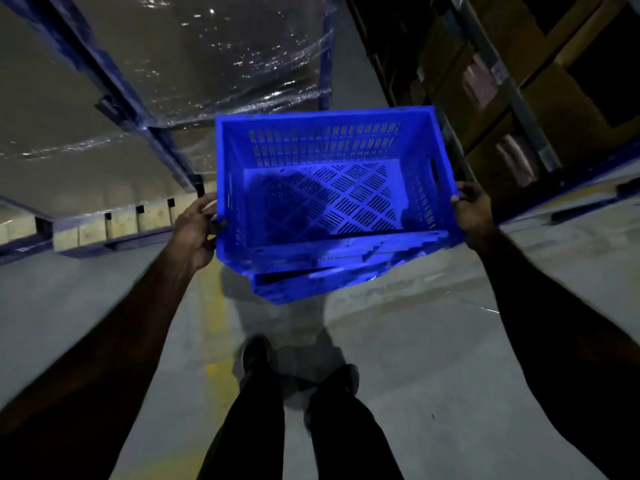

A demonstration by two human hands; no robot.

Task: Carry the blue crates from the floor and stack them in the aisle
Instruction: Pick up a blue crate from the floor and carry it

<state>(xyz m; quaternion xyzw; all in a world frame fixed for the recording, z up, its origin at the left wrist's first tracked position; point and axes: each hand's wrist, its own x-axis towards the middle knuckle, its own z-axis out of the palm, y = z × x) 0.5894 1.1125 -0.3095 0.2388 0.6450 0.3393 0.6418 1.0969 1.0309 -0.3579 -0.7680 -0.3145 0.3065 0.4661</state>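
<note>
While both hands grip its rim, blue crate (pixel 332 202) hides lower crates.

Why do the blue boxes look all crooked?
The top blue crate sits twisted on the crates beneath, whose rims fan out at different angles. Left hand and right hand grip its sides. Nothing looks broken or spilled.

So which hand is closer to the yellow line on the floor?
Left. The left hand grips the blue crate almost above the yellow line; the right hand holds the far side.
</note>
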